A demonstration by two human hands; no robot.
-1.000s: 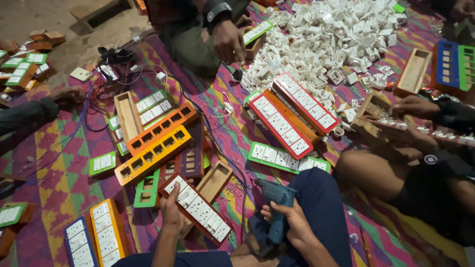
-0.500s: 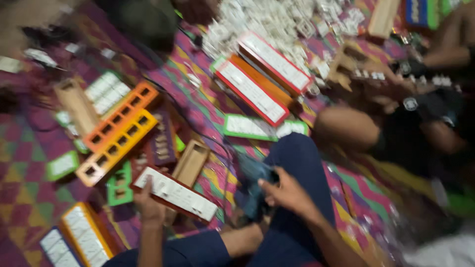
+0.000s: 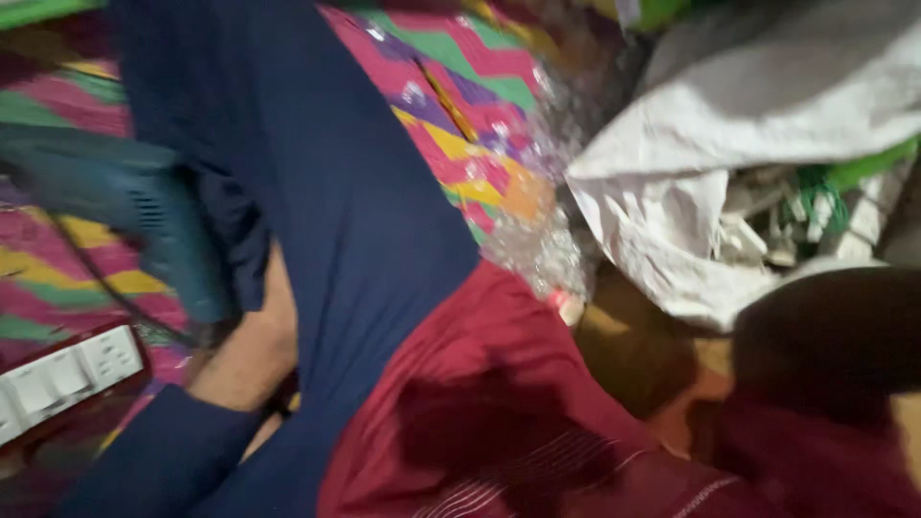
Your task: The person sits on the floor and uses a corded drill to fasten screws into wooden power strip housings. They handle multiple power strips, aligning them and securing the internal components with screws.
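A large white sack [image 3: 729, 144] lies at the upper right, slumped on its side with its mouth open toward the lower right; small pale plastic parts and a bit of green show inside (too blurred to tell further). Just left of it, crumpled clear plastic wrap [image 3: 537, 245] rests on the zigzag-patterned mat. No labels, signs or screens can be made out

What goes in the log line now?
view blurred | teal drill left, by blue trouser leg | forearm below drill, hand hidden | white switch board lower left | white sack right
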